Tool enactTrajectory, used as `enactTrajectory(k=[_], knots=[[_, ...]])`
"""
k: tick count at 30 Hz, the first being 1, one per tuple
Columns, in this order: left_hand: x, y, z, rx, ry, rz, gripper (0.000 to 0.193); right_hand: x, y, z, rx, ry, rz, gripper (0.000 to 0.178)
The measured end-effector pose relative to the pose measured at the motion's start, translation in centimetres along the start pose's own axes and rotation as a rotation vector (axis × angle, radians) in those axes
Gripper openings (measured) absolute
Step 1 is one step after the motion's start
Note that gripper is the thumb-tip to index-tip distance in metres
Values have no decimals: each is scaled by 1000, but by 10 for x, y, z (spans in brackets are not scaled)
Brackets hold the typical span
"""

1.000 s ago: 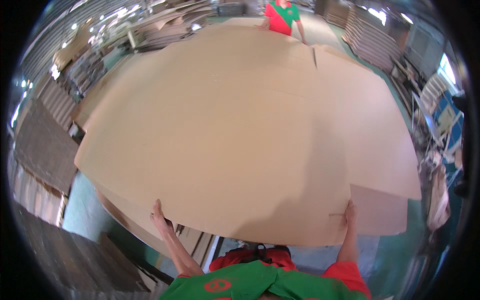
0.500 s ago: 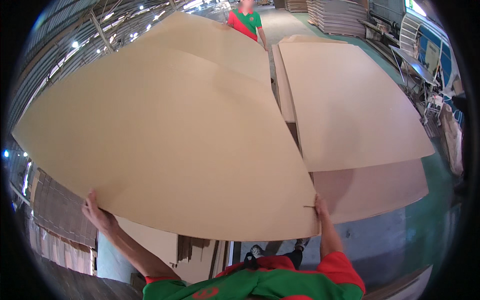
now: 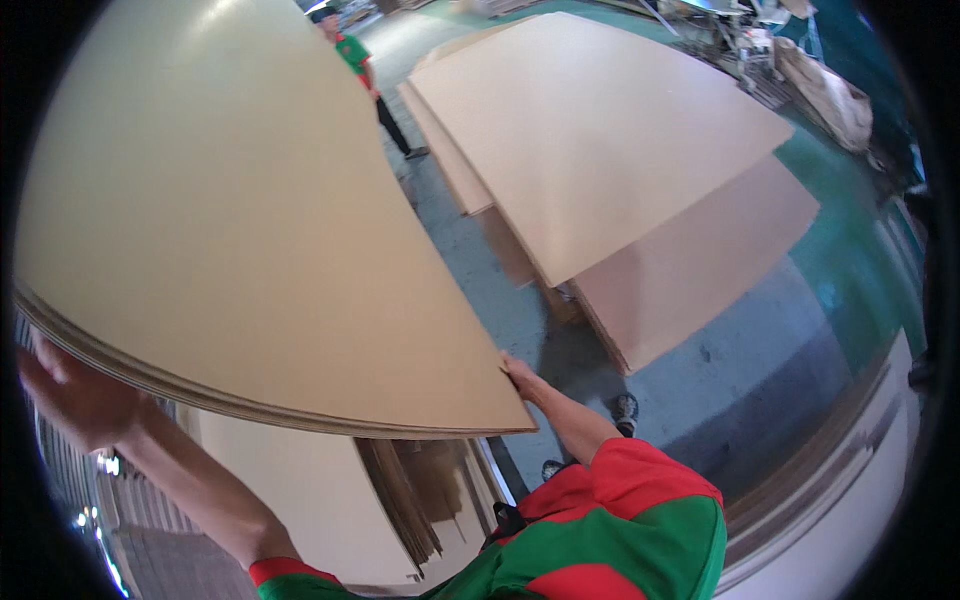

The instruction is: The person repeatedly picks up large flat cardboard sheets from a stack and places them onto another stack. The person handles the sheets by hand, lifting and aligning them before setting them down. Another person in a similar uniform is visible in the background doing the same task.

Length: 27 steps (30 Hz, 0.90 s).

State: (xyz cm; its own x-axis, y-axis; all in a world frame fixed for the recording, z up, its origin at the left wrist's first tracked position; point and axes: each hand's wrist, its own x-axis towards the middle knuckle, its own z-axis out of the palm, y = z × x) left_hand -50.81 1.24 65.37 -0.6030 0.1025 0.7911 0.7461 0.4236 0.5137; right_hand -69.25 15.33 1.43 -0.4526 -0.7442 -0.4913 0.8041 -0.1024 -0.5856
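A large tan cardboard sheet (image 3: 270, 230) fills the left half, several layers showing along its curved near edge. My right hand (image 3: 520, 375) grips the sheet's right edge close to the near corner, with the fingertips on top. At the far left, my left hand (image 3: 80, 395) is against or just below the near edge. It is blurred, with fingers spread and not wrapped round the sheet. Whether the left hand touches the edge is hard to tell.
To the right lies a pile of pale cardboard sheets (image 3: 600, 140), a browner sheet (image 3: 700, 260) jutting from beneath. Another person (image 3: 355, 60) stands beyond the tan sheet. Upright boards (image 3: 400, 490) lean below it. Pale panels (image 3: 830, 500) stand at lower right. Blue-grey floor (image 3: 480, 270) runs between the piles.
The view has turned right and down. The tan sheet now shows a thick layered edge. My left hand has slipped off its grip on the near edge; my right hand still holds the right edge.
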Motion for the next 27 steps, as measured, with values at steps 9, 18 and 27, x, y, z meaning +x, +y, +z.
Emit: enactTrajectory(k=[9,18,27], knots=[[-109,-298,187,215,-58,-689,67,-7,-104,0,405,-291,-8,44],[-178,-610,298,-765,333,-1243,87,91,-167,-85,585,-571,100,39],[-213,-788,369,-675,481,-1548,68,59,-92,-293,-100,307,337,40]])
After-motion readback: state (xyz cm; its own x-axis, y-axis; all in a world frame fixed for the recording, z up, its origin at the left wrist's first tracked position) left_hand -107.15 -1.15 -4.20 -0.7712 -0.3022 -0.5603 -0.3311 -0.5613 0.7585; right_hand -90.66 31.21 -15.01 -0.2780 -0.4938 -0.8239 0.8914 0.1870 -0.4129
